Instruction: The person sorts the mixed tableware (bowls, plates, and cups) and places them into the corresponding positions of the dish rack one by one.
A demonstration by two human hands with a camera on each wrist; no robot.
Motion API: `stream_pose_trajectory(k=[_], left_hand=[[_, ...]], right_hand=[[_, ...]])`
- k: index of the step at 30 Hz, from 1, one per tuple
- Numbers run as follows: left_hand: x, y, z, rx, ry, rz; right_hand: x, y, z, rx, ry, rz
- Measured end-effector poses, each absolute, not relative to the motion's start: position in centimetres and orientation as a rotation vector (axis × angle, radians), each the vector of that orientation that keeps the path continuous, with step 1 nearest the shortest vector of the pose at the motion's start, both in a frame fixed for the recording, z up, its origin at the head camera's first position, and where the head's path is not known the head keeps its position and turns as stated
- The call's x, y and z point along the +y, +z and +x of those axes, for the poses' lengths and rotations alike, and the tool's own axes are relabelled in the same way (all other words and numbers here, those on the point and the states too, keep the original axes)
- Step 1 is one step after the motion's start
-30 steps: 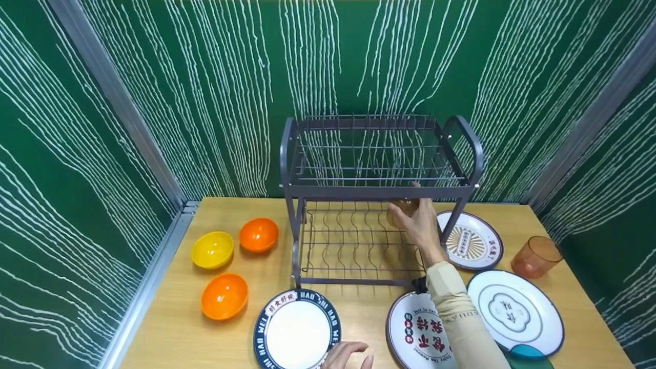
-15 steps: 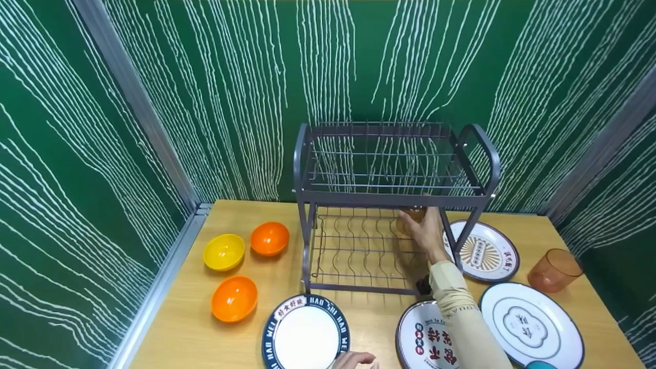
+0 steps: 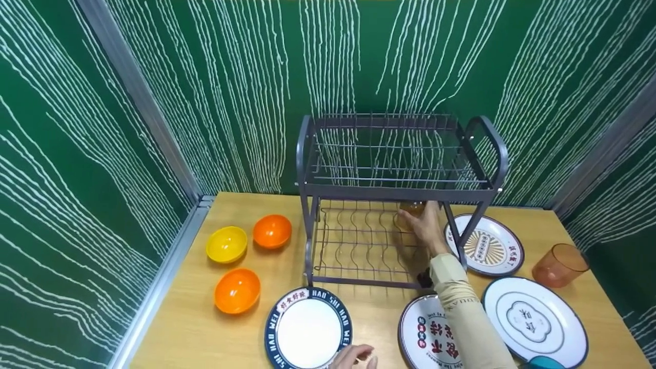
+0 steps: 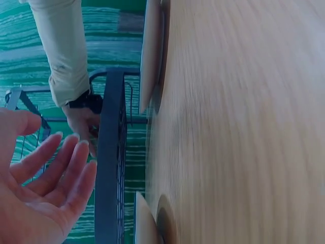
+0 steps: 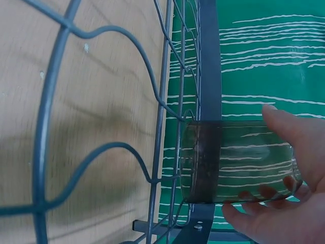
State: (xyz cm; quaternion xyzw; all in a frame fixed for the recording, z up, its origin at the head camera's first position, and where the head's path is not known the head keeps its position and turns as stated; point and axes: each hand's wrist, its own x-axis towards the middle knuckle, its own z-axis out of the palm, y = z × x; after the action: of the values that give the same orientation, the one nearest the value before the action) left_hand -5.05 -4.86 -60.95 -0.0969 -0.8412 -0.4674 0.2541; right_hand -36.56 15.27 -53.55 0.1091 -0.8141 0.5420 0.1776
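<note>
Inside the lower tier of a dark two-tier dish rack (image 3: 394, 195), my right hand (image 3: 425, 225) holds a see-through brownish drinking glass (image 5: 238, 161). In the right wrist view, the thumb lies along one side of the glass and the fingers curl round the other. One end of the glass is right at the rack's wavy wires. My left hand (image 3: 352, 357), palm and loosely bent fingers showing in the left wrist view, holds nothing. It is nearest a white plate with a navy lettered rim (image 3: 307, 330).
Left of the rack are a yellow bowl (image 3: 226, 244) and two orange bowls (image 3: 272, 231). On the right lie a sunburst plate (image 3: 494, 246), a white oval plate (image 3: 535, 320) and an orange tumbler (image 3: 560, 265). My right sleeve partly covers another lettered plate (image 3: 425, 333).
The head view has shifted, so the rack and dishes appear further right. My right hand stays in the lower tier with the glass. My left hand stays low beside the navy-rimmed plate.
</note>
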Motion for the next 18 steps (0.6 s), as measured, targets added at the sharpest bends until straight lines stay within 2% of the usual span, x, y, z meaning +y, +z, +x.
stream_pose_trajectory(k=[10,18], left_hand=[[-7.6,-61.5,-6.8,-2.044,-1.214,-0.17],[-7.4,-61.6,-6.5,-2.056,-1.181,-0.116]], right_hand=[[15.4,-53.7,-36.7,-2.316,1.552,0.323],[15.3,-53.4,-36.5,-2.3,1.57,0.25]])
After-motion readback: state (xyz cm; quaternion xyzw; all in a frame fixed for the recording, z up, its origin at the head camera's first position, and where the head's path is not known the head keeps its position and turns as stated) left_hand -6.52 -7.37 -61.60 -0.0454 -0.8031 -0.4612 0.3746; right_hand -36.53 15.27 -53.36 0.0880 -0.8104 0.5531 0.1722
